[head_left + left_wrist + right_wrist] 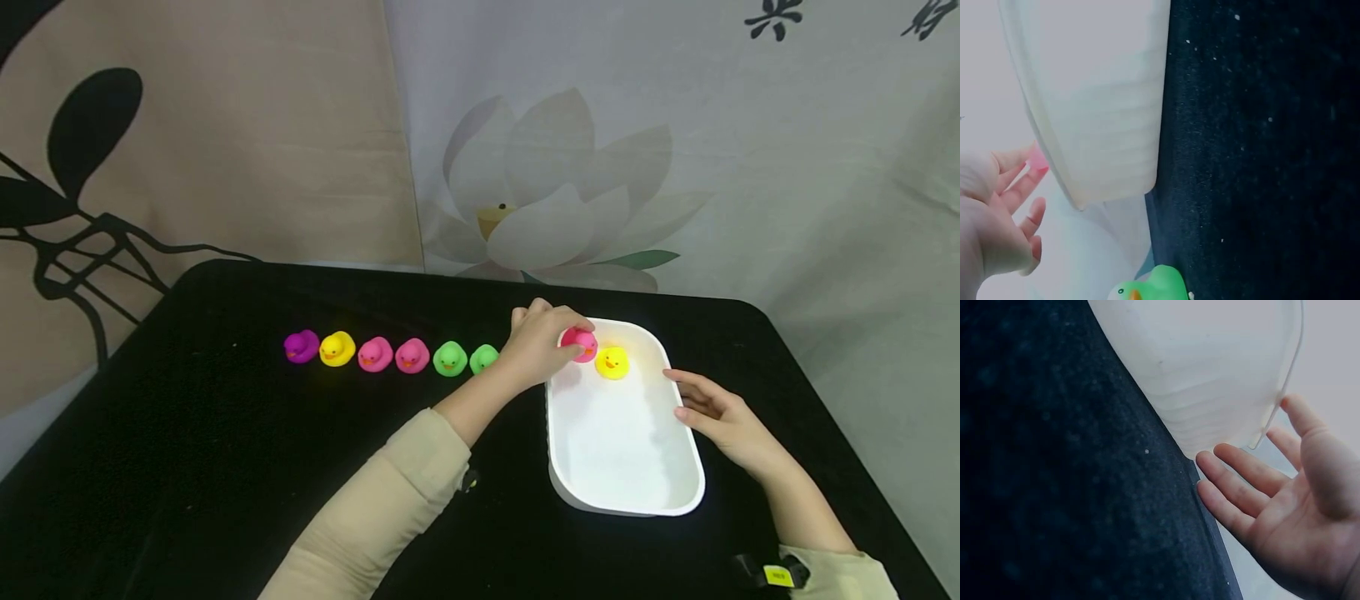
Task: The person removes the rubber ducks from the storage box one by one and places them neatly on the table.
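My left hand (pixel 542 343) pinches a pink rubber duck (pixel 581 345) over the far left corner of a white plastic tray (pixel 622 450). In the left wrist view only a bit of the pink duck (pixel 1037 157) shows past the fingertips, beside the tray's rim. A yellow duck (pixel 612 362) sits inside the tray near its far end. At the tray's right side is my right hand (pixel 716 421), thumb and fingertips at the rim. From the right wrist, the fingers (pixel 1241 481) look loosely extended along the tray's outer wall (pixel 1210 394).
Left of the tray, a row of ducks lines the black-covered table (pixel 225 467): purple (pixel 302 347), yellow (pixel 337 349), two pink (pixel 375 355), then green (pixel 450 359). The last green duck (pixel 483 358) is near my left forearm. A printed curtain (pixel 750 167) hangs behind the table.
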{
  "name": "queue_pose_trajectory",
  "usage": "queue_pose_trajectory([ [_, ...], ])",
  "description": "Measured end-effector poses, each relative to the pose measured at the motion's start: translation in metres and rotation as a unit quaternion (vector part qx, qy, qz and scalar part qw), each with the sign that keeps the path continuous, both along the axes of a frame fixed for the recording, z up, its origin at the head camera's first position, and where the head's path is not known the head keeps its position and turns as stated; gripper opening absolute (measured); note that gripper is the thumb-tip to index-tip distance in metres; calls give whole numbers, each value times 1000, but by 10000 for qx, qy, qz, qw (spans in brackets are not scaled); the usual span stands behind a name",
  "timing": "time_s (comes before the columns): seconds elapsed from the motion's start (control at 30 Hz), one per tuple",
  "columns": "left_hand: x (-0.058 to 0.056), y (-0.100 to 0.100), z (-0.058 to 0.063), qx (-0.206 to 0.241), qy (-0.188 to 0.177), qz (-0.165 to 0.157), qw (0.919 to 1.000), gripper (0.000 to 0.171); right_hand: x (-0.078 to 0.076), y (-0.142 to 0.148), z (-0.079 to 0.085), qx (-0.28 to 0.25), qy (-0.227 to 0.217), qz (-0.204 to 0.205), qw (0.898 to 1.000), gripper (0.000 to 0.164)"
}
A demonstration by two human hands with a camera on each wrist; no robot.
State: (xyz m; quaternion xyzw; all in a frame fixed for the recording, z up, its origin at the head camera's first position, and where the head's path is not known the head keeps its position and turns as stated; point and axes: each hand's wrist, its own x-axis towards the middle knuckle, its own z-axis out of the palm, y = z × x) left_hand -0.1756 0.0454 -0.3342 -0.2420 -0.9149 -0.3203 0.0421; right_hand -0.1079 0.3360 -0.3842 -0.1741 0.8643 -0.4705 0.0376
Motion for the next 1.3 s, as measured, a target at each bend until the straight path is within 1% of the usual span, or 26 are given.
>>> queue_pose_trajectory([
  [0.1,2,-3,3,113,67,-94,9999,31,0,0,0,-5,24,20,10000,50],
  [0.43,9,-17,9,563,205,-246,9979,30,0,0,0,14,81,43,10000,50],
  [0.6,11,-25,12,603,290,-392,9970,31,0,-1,1,15,66,8,10000,50],
  [0.83,13,-38,17,721,512,-591,9943,31,0,0,0,56,75,-7,10000,50],
  [1.0,16,-48,20,799,617,-638,9928,31,0,0,-1,36,72,-10,10000,50],
  [1.13,19,-56,22,840,676,-616,9923,32,0,0,-1,11,47,-6,10000,50],
  [1.3,22,-69,26,913,773,-636,9908,32,0,1,-1,26,47,-3,10000,50],
])
